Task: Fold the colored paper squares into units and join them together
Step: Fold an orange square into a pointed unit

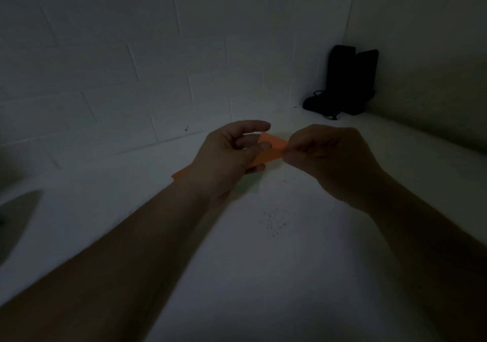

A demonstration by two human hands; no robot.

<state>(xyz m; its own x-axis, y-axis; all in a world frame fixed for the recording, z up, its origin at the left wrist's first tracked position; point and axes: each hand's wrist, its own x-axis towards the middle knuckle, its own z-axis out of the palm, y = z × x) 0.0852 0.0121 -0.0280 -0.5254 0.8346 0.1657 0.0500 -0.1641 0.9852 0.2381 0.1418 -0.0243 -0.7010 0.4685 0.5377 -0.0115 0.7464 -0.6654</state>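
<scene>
1. Closest to me I see two bare forearms reaching out over a white table (263, 275). The light is very dim.
2. There are some small dark specks (275, 221) on the table between the arms.
3. On the left edge I see part of a grey rounded shape (18, 218). I cannot tell what it is.
4. My left hand (226, 157) is held up above the table. Its fingers are curled round the left part of an orange paper (271, 148). The thumb lies on the top side and one fingertip shows under the lower edge.
5. My right hand (334, 160) is just beside the left one. Its fingers are curled, and the thumb and fingertips pinch the right end of the same orange paper.
6. The orange paper sits between the two hands, off the table. A small orange corner also sticks out on the left side of my left wrist. I cannot tell how it is folded.
7. Farther back is a white brick wall (131, 65). It has a small dark mark (186, 128) low down.
8. In the far right corner, well apart from my hands, some black things (345, 81) stand against the wall with a dark cord at their foot. It is too dark to tell what they are.
</scene>
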